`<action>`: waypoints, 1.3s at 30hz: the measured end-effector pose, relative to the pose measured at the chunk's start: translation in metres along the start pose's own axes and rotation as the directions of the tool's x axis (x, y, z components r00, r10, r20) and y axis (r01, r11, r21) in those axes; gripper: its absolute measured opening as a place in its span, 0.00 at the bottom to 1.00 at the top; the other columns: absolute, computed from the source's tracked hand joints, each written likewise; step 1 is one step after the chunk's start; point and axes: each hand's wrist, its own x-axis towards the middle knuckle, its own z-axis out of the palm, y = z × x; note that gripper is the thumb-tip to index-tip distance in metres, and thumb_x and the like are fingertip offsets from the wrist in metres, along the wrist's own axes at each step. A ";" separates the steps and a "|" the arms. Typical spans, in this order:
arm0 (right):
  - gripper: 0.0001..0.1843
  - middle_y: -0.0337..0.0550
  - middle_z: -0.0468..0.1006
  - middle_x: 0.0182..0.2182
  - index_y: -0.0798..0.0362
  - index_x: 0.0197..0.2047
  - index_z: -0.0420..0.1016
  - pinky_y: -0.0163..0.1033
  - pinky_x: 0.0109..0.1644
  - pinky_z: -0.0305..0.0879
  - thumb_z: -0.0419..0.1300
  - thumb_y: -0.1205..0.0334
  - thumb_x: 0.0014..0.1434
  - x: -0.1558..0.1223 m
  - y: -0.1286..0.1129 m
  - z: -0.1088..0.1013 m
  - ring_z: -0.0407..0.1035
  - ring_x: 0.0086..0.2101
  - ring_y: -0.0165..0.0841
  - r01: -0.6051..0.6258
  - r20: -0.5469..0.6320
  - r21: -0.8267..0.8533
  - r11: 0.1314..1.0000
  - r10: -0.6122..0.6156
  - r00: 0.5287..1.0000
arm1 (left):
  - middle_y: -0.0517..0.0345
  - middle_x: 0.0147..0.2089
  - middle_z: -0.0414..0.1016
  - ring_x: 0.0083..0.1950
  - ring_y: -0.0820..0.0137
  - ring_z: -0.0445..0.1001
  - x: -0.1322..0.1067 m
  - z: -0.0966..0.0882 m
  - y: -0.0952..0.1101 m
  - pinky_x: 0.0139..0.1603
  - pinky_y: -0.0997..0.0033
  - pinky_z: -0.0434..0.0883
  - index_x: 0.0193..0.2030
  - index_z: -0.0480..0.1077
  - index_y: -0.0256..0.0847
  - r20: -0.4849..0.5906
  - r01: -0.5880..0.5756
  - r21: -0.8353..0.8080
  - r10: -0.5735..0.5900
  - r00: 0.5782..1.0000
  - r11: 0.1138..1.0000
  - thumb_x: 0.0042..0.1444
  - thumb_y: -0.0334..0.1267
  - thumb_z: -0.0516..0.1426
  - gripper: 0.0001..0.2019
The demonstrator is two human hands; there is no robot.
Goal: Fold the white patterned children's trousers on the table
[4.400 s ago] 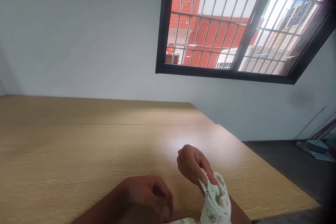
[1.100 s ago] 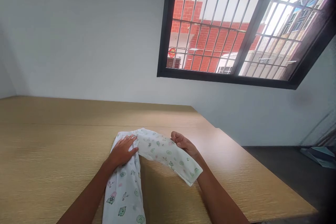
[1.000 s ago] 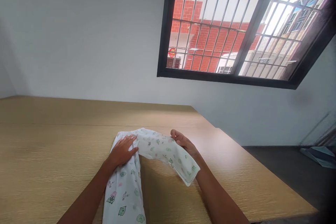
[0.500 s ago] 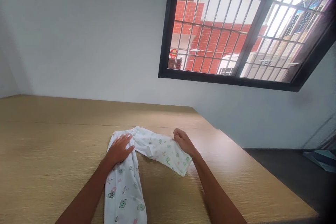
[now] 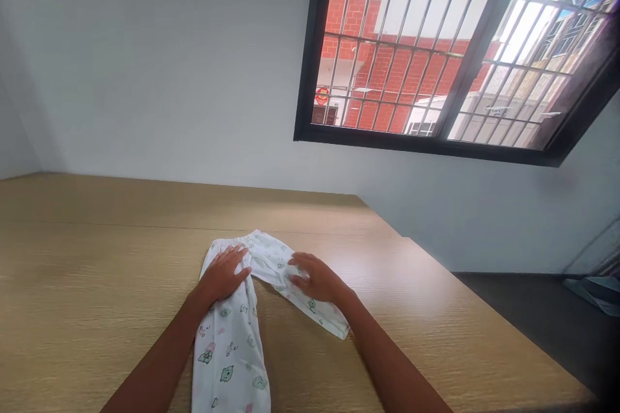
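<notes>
A small pair of white trousers (image 5: 227, 352) printed with little green and pink animals lies spread on the wooden table (image 5: 97, 284). My left hand (image 5: 223, 274) rests flat and open on the waistband end of the left leg. Over the right leg, which angles away to the right, lies my right hand (image 5: 314, 279), fingers stretched out and pressing on the cloth. Both forearms reach in from the bottom edge.
The table's right edge (image 5: 484, 310) drops to a dark floor (image 5: 533, 316). A grey wall runs behind the table, with a barred black-framed window (image 5: 436, 51) at the upper right. Some bluish flat things (image 5: 593, 287) lie on the floor at far right.
My right hand let go of the lifted trouser leg and now lies flat on it, moved leftward. The leg has dropped onto the table. My left hand stayed put.
</notes>
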 end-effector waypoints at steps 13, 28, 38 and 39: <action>0.22 0.39 0.72 0.26 0.50 0.31 0.72 0.38 0.32 0.55 0.45 0.51 0.71 0.001 -0.023 -0.027 0.64 0.27 0.32 -0.188 0.184 0.103 0.977 0.167 0.969 | 0.55 0.75 0.50 0.75 0.54 0.47 -0.007 -0.007 0.028 0.74 0.51 0.49 0.71 0.59 0.43 0.110 -0.237 -0.167 0.257 0.960 0.957 0.63 0.57 0.53 0.34; 0.27 0.50 0.67 0.63 0.47 0.65 0.66 0.56 0.66 0.56 0.56 0.50 0.65 -0.005 -0.005 -0.020 0.56 0.65 0.49 -0.167 0.324 -0.088 0.982 0.187 0.927 | 0.51 0.72 0.57 0.75 0.51 0.47 -0.001 0.006 0.022 0.73 0.47 0.51 0.66 0.64 0.40 -0.051 -0.149 -0.083 0.145 0.988 0.985 0.67 0.49 0.46 0.26; 0.25 0.50 0.66 0.65 0.49 0.65 0.68 0.58 0.64 0.58 0.52 0.58 0.65 -0.005 -0.001 -0.025 0.57 0.64 0.50 -0.223 0.297 -0.124 0.967 0.251 0.922 | 0.48 0.59 0.73 0.62 0.55 0.68 -0.004 -0.013 0.026 0.63 0.47 0.63 0.53 0.72 0.42 0.024 -0.034 -0.086 0.036 0.999 0.996 0.67 0.47 0.43 0.21; 0.25 0.50 0.68 0.63 0.49 0.63 0.70 0.57 0.63 0.60 0.54 0.59 0.63 -0.006 0.000 -0.027 0.60 0.62 0.50 -0.208 0.296 -0.108 0.972 0.231 0.927 | 0.48 0.62 0.71 0.65 0.54 0.65 -0.006 -0.012 0.026 0.65 0.45 0.60 0.57 0.70 0.42 0.026 -0.038 -0.073 0.040 0.999 0.997 0.67 0.48 0.44 0.22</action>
